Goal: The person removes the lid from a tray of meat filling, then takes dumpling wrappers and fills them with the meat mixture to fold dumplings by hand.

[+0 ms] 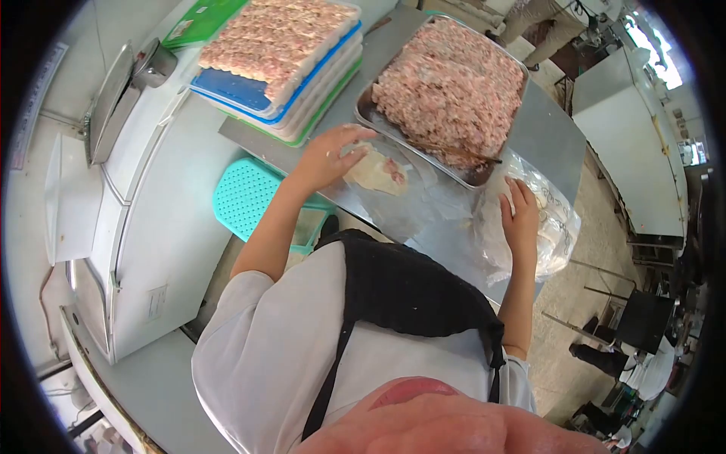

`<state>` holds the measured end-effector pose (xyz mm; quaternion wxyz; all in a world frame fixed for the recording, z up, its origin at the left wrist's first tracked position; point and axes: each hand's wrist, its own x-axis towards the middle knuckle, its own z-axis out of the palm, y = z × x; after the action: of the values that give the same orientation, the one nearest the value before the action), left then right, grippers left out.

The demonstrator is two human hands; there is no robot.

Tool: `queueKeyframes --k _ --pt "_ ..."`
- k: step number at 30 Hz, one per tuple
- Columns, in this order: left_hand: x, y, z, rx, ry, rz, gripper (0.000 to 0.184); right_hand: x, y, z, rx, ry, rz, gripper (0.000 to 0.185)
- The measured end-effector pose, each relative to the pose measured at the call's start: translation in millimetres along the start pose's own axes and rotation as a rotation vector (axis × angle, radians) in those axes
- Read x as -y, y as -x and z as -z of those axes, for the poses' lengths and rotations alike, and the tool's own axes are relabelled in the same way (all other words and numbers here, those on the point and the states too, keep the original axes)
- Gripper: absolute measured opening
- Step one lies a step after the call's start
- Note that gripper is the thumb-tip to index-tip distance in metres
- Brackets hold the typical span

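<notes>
My left hand [330,156] is at the near left of the metal table, thumb and fingers apart. Its thumb is at the edge of a flat, pale dough wrapper [368,172] with a small dab of minced meat [395,172] on its right side. My right hand [520,214] has its fingers stretched out over a clear plastic bag [556,227] with pale contents and writing on it; whether it touches the bag I cannot tell. Beyond both hands, a deep metal tray [366,113] is heaped with minced meat filling [454,83]. A thin brown stick [461,151] lies on its near edge.
Stacked lidded trays [321,94] stand at the back left, the top one covered with rows of filled pieces [276,38]. A turquoise plastic basket [246,198] sits below the table's left edge. A white freezer [162,250] is to the left. At the far top, another person's legs [533,26] show.
</notes>
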<state>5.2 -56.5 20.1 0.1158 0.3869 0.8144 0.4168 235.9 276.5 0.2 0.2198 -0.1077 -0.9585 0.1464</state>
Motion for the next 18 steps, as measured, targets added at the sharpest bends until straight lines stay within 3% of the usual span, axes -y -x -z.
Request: queueKeyframes --k 1,3,5,7,9,10,14,16,18 --pt "-6 1 15 -0.012 -0.006 -0.002 0.035 6 -2 1 -0.007 -0.003 0.012 0.035" --pt "-10 4 44 -0.374 -0.04 -0.319 0.032 20 -8 1 -0.018 0.059 -0.023 0.035" --pt "2 6 91 -0.681 -0.17 -0.308 0.03 40 -18 -1 -0.011 0.043 -0.033 0.034" --pt "33 6 145 -0.959 -0.089 -0.255 0.028 61 -31 -8 -0.066 0.059 -0.043 0.034" --pt "93 9 208 -1.191 0.038 -0.254 0.026 78 -45 -21 -0.065 0.045 -0.024 0.034" --pt "125 17 241 -1.265 -0.099 -0.21 0.026 84 -52 -29 -0.087 0.034 -0.013 0.035" --pt "221 60 367 -1.391 -0.498 0.013 0.026 125 -83 -51 -0.098 0.034 0.026 0.035" --pt "274 78 429 -1.296 -0.978 0.116 0.025 136 -94 -66 -0.1 0.021 -0.001 0.033" --pt "330 97 481 -1.255 -1.149 0.149 0.023 152 -105 -74 -0.114 0.053 0.035 0.034"
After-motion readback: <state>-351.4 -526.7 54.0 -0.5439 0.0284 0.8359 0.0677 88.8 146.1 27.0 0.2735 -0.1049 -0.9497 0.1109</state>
